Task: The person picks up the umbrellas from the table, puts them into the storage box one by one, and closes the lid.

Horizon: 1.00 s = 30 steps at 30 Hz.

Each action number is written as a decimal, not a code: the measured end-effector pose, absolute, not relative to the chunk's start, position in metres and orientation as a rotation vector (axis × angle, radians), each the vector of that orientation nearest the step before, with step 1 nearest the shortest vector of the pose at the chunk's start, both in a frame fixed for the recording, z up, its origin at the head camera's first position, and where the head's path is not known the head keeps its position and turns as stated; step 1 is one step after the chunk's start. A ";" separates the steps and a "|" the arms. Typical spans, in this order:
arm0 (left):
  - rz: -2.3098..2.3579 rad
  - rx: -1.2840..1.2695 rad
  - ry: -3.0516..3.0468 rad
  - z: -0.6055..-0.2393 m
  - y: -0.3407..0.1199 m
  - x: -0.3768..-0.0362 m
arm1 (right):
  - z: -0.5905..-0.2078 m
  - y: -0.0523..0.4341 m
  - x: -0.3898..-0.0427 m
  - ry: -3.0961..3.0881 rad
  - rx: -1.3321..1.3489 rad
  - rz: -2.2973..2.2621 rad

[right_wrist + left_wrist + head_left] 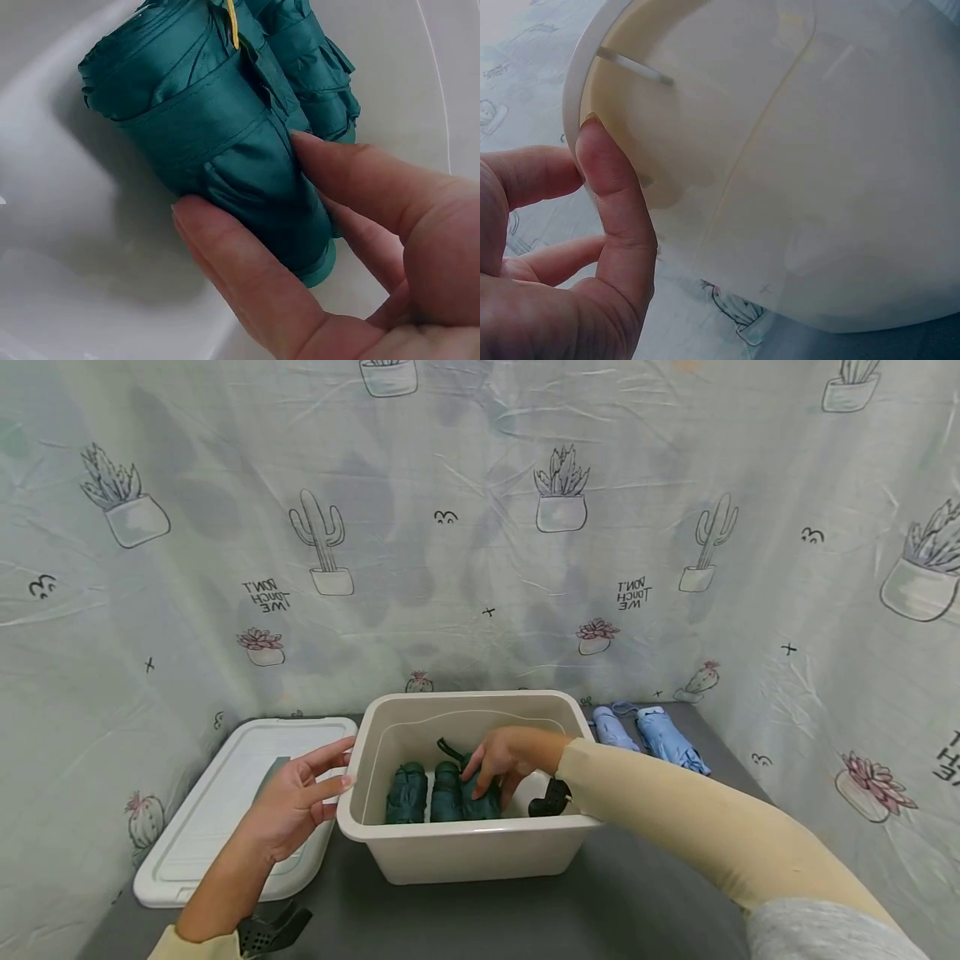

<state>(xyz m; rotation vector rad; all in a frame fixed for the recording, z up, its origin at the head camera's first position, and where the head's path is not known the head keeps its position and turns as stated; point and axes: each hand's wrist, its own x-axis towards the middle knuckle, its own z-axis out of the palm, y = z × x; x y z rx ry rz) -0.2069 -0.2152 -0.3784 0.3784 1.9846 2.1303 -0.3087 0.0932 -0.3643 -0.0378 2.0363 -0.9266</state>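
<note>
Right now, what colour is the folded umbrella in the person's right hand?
Dark teal green; the folded umbrella shows best in the right wrist view.

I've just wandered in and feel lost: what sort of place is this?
Probably a makeshift recording booth, not a home: a cactus-print sheet hangs all round a grey table, which holds only a plastic tub, its lid and folded umbrellas.
</note>
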 end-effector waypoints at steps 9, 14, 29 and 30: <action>2.106 0.356 2.040 -0.379 -0.215 -0.205 | -0.359 0.096 -0.309 2.002 -0.021 -0.964; 2.111 0.360 2.025 -0.378 -0.214 -0.205 | -0.356 0.096 -0.309 1.976 -0.020 -0.991; 2.124 0.383 1.999 -0.377 -0.215 -0.205 | -0.325 0.120 -0.305 2.015 -0.133 -1.025; 2.123 0.382 2.000 -0.378 -0.215 -0.205 | -0.323 0.122 -0.305 2.020 -0.141 -1.027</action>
